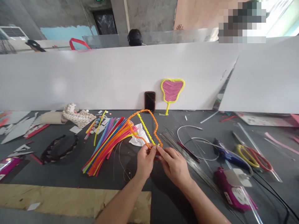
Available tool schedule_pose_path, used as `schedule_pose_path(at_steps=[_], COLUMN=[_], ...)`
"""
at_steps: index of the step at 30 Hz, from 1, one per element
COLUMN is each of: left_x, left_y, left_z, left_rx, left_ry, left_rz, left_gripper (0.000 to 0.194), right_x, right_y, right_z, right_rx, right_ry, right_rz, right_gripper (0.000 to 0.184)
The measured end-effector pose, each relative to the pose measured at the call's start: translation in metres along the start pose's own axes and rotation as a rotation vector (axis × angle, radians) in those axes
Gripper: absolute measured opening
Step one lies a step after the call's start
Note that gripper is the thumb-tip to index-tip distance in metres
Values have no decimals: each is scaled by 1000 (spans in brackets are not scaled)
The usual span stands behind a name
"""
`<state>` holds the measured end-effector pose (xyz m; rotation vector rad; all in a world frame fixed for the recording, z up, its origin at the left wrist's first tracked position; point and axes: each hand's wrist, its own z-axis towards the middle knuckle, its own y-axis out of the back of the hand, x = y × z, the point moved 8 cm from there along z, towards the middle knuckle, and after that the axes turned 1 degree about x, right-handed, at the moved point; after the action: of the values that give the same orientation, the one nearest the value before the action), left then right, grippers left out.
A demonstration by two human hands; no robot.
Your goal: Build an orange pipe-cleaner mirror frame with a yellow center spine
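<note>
My left hand [146, 160] and my right hand [174, 163] meet over the middle of the table, thumbs and fingers pinched close together. Between them they grip an orange pipe cleaner [156, 124] bent into a wavy-edged loop that stands up from the fingertips. A yellow pipe cleaner [145, 127], twisted along its length, slants up from the same spot across the loop's inside. Which fingers press on which strand is partly hidden. Behind the loop lies a crumpled white tissue [140, 137]. Left of my hands is a fanned bundle of coloured pipe cleaners [105, 149].
A phone [149, 101] and a pink heart-like shape with yellow edging [173, 90] lean on the white partition [105, 77]. To the right are thin wires [187, 158], scissors [254, 155], a blue glue gun [229, 154] and a purple power socket [235, 193]. A dark headband [59, 149] lies left.
</note>
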<state>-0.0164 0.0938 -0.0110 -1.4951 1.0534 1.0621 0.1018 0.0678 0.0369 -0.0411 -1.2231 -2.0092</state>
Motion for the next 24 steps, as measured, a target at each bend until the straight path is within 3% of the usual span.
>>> schedule_pose_path(at_steps=[5, 9, 17, 24], left_x=[-6, -5, -3, -4], left_y=[4, 5, 5, 4], left_z=[0, 0, 0, 3], left_rx=[-31, -37, -39, -22], left_ry=[-48, -65, -131, -89], left_rz=[87, 142, 171, 165], left_gripper=[26, 29, 23, 23], right_x=[-7, -4, -4, -5], right_y=[-8, -16, -27, -23], right_z=[-3, -7, -12, -9], right_rx=[45, 94, 240, 233], right_ry=[-112, -133, -331, -322], right_rz=[265, 360, 630, 628], right_gripper=[38, 43, 44, 43])
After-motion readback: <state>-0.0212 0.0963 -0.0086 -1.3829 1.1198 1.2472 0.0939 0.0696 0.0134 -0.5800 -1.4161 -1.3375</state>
